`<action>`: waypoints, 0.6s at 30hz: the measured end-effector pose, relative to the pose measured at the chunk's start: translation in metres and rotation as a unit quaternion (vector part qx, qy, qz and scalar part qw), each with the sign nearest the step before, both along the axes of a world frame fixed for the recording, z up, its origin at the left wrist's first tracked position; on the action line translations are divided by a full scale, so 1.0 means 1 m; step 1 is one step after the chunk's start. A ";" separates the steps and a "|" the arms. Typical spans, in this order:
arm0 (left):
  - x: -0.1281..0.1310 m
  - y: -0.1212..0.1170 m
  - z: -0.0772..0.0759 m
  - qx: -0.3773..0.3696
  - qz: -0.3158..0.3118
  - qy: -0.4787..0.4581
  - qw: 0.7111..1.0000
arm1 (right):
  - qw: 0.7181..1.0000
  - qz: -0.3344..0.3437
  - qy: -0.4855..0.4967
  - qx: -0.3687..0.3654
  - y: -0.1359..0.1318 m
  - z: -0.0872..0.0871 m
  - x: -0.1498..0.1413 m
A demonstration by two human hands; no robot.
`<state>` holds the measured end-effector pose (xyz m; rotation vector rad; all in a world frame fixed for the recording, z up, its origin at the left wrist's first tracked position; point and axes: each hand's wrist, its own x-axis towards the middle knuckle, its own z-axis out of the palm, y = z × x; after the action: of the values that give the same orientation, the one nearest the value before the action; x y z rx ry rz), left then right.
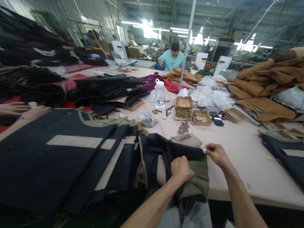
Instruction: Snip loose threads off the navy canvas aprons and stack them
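A dark navy fabric piece (154,144) with an olive lining lies bunched at the table's front edge and hangs partly over it. My left hand (182,169) is closed in a fist on this piece, its fingers wrapped into the cloth. At the piece's right end, my right hand (217,154) pinches the corner, where a small white bit shows at the fingertips. A tan band wraps one of the right fingers. To the left lies a fanned stack of similar navy pieces (71,164) with beige strips. Behind my hands is a folded beige cloth (187,140).
Small boxes of brass-coloured fittings (182,113) stand mid-table beside a clear water bottle (160,95) and a phone (216,118). A metal pole (188,41) rises behind them. Brown garments (273,76) are piled at right. Another person's hands (28,110) are at the left; a person in turquoise sits opposite.
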<state>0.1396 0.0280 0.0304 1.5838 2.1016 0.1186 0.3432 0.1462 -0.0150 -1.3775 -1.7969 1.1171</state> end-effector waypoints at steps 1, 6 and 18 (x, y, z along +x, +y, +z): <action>-0.001 -0.002 -0.001 0.008 0.000 -0.007 1.000 | 0.999 -0.031 0.013 0.020 0.018 0.001 -0.002; -0.006 -0.011 -0.007 0.054 0.008 -0.029 0.998 | 0.983 -0.077 -0.112 0.127 0.100 -0.011 -0.038; -0.012 -0.018 -0.026 0.071 0.017 -0.069 0.995 | 0.951 -0.055 -0.253 0.170 0.174 -0.048 -0.098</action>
<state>0.1280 0.0101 0.0046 1.5710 2.0526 0.3851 0.2448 0.3201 -0.0628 -1.6149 -2.1041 0.3784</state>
